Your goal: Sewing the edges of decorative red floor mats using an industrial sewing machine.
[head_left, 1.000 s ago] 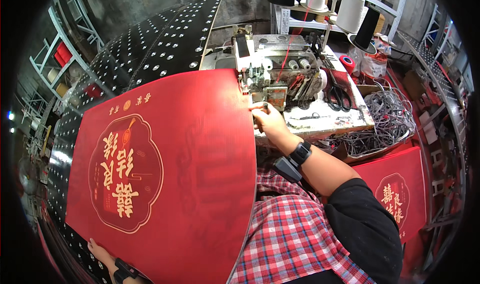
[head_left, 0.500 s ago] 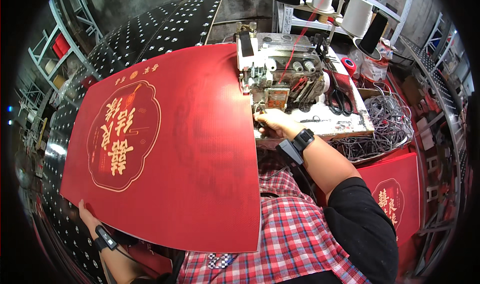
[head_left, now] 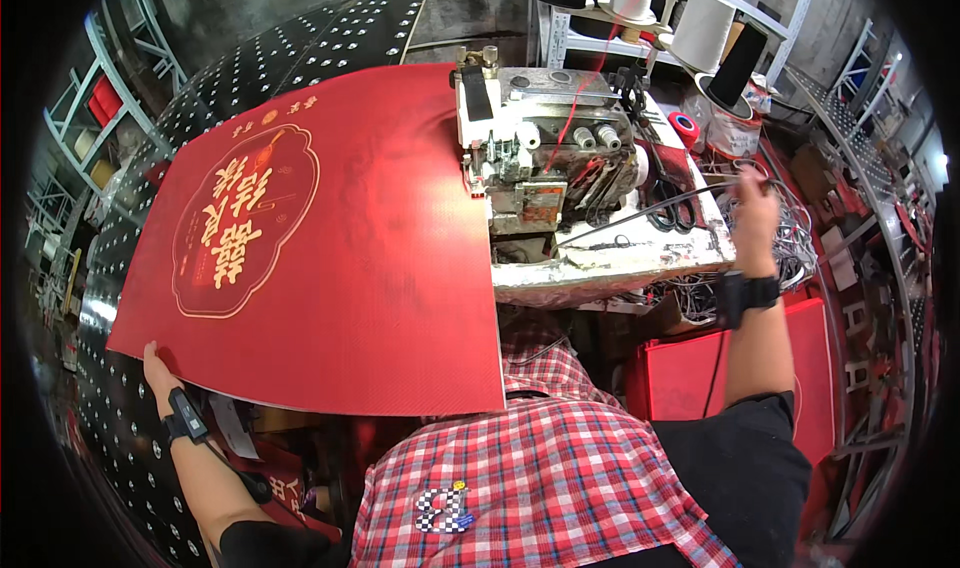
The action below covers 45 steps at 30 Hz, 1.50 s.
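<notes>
A large red printed panel [head_left: 400, 298] with gold lettering lies to the left of an industrial sewing machine [head_left: 560, 138]. Its right edge runs up under the machine's head. My left hand [head_left: 160, 373] grips the panel's near left corner, the thumb on top and the other fingers hidden beneath. Off to the right of the machine, my right hand [head_left: 757, 218] is raised and slightly blurred, closed on a thin dark strip [head_left: 650, 209]. The strip stretches from the hand down to the front of the machine's bed. Black scissors [head_left: 672, 206] lie on the machine table behind the strip.
Tangled grey strips [head_left: 795, 243] fill a box right of the machine. More red panels [head_left: 740, 368] stand below it. Thread cones [head_left: 703, 33] rise behind. A black table [head_left: 300, 58] with shiny studs extends at the left and back.
My right hand has moved from the machine's front out to the right, drawing the dark strip along. The panel has slid farther away, my left hand still at its corner.
</notes>
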### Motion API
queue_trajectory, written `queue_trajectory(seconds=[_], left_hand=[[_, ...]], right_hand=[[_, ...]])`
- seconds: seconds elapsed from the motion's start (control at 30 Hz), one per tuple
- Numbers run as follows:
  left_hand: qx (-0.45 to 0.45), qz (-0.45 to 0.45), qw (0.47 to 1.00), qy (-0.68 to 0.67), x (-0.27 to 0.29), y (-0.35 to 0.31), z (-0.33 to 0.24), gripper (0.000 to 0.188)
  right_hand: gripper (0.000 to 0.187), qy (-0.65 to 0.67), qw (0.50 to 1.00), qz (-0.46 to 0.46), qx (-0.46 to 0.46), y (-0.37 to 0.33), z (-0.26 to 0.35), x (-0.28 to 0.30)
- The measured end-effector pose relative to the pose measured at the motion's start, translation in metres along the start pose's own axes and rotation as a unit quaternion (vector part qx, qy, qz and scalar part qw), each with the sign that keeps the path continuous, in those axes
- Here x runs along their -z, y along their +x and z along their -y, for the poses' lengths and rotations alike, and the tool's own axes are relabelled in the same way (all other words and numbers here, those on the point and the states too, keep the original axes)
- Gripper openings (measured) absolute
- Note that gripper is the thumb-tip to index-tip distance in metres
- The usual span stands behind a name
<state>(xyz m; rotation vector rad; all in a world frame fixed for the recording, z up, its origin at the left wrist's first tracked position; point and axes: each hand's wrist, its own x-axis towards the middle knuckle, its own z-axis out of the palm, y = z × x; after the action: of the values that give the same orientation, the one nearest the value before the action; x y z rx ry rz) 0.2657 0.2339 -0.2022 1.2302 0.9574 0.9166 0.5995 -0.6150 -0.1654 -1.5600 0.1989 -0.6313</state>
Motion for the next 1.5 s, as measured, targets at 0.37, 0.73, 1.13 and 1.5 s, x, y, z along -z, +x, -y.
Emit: queue_trajectory(seconds=[0.37,0.73,1.13,1.5], left_hand=[[-0.029,0.03,0.999,0.026,-0.058,0.072,0.014,0.03],[-0.224,0.031,0.809,0.543,-0.109,0.154,0.027,0.047],[-0.063,0.004,0.908,0.415,-0.16,0.139,0.014,0.058],[-0.364,-0.072,0.644,0.669,-0.099,0.062,-0.012,0.052]], right_hand=[[0.027,-0.478,0.846,-0.214,0.106,0.163,-0.064,0.134],[0.032,-0.383,0.923,0.03,-0.028,0.053,-0.091,0.054],[0.028,-0.228,0.952,0.168,-0.114,-0.065,-0.073,-0.027],[0.022,-0.172,0.905,0.376,-0.099,-0.138,-0.029,-0.098]])
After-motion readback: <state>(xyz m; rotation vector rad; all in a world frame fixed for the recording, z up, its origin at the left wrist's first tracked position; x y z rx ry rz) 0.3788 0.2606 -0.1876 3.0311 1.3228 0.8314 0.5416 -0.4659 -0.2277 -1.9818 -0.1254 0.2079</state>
